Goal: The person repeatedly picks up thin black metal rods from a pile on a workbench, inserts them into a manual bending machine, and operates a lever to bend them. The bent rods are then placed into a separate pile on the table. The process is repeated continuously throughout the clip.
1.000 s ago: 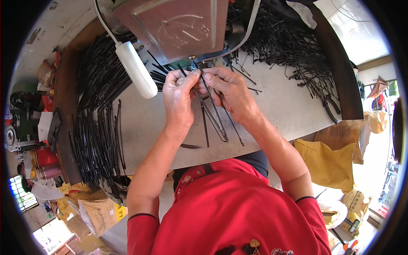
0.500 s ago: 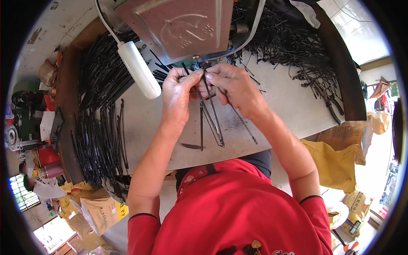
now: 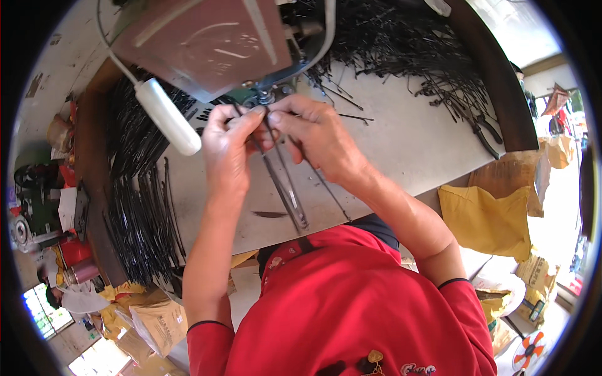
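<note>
Both my hands meet at the small metal head under a reddish-brown machine housing. My left hand pinches a thin black jointed metal rib, which looks like an umbrella rib; its long arms slant down toward the table's front edge. Beside it, my right hand is closed, thumb and forefinger at the rib's upper end. Another thin black rod slopes down from beneath that hand. My fingers hide the exact joint, and the rib is slightly blurred.
A white tube lamp hangs left of my hands. Black ribs lie stacked at the table's left; a tangled heap covers the back right. Pliers rest near the raised right edge. A yellow sheet hangs below.
The whole view has shifted, so machine, lamp and hands appear farther left. My hands stay together at the machine head, and the rib's arms now lie closer together.
</note>
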Demonstrator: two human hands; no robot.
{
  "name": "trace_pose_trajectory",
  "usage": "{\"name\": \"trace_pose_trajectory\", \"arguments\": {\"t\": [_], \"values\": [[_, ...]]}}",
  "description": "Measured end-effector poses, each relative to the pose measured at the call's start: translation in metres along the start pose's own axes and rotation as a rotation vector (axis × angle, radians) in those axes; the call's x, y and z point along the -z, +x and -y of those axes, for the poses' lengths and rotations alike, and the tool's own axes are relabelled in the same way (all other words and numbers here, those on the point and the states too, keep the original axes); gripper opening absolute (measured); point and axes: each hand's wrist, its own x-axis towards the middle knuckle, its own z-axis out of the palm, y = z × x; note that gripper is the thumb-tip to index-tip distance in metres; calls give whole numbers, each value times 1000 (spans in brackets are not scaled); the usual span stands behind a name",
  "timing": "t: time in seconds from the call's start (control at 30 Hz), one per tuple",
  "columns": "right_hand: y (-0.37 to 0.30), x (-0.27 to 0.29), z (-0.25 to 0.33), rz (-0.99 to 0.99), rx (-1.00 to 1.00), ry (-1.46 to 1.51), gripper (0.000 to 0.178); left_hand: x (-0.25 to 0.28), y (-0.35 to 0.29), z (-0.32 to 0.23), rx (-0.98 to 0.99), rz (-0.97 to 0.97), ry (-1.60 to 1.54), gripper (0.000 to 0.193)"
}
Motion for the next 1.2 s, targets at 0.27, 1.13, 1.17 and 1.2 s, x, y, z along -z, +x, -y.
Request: {"name": "trace_pose_trajectory", "arguments": {"t": [0.27,1.13,1.17,1.2], "values": [[-14,-20,-15,117,78,-18,21,36,-40,-17,41,-67,213,22],[-36,92,-17,-347,429,-1112,9,-35,-10,52,-856,155,1269,13],[-37,91,-15,-343,397,-963,11,-32,-9,52,-857,154,1261,14],[-38,89,-12,-336,365,-814,13,-26,-9,52,-819,145,1218,13]]}}
